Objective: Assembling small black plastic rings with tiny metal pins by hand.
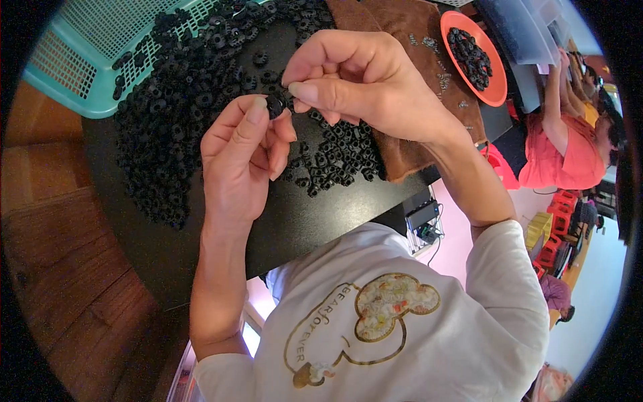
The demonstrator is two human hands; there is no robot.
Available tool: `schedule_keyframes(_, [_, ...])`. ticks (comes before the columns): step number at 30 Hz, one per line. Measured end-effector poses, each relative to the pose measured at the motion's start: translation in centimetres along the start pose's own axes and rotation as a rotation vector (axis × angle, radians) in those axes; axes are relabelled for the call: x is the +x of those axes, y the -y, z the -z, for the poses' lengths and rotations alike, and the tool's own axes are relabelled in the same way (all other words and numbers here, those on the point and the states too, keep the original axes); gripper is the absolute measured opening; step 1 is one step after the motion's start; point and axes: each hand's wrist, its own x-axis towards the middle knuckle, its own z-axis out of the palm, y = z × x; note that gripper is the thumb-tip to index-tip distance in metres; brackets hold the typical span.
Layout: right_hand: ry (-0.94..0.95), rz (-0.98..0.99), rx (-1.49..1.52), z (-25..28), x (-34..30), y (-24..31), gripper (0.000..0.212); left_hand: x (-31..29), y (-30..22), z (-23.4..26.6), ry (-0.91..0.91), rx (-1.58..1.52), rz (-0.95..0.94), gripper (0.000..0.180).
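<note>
Between the thumb and fingertips of my left hand (241,151) is a small round black plastic part (274,106), held over the dark table (301,226). My right hand (365,84) is just to its right, thumb and forefinger pinched together close to the part. Whatever those right fingertips hold is hidden or too small to make out. Beneath and left of both hands spreads a large heap of black toothed ring-shaped parts (161,127). A smaller group of little black parts (341,157) lies below my right hand.
A teal plastic basket (100,94) tips toward the heap at the upper left. Small metal springs (443,82) lie on a brown cloth (395,157). Beyond it sit an orange plate (494,94) of black parts and a clear plastic bin (519,30). People sit farther right.
</note>
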Motion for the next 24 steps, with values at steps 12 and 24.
schedule_keyframes(12, [0.050,-0.052,0.043,0.4,-0.1,-0.7,0.009,0.0,0.1,-0.2,-0.007,0.070,-0.017,0.022])
schedule_keyframes(24, [0.031,-0.038,0.139,-0.1,-0.3,-1.3,0.007,0.0,0.4,-0.2,-0.051,0.142,-0.047,0.022])
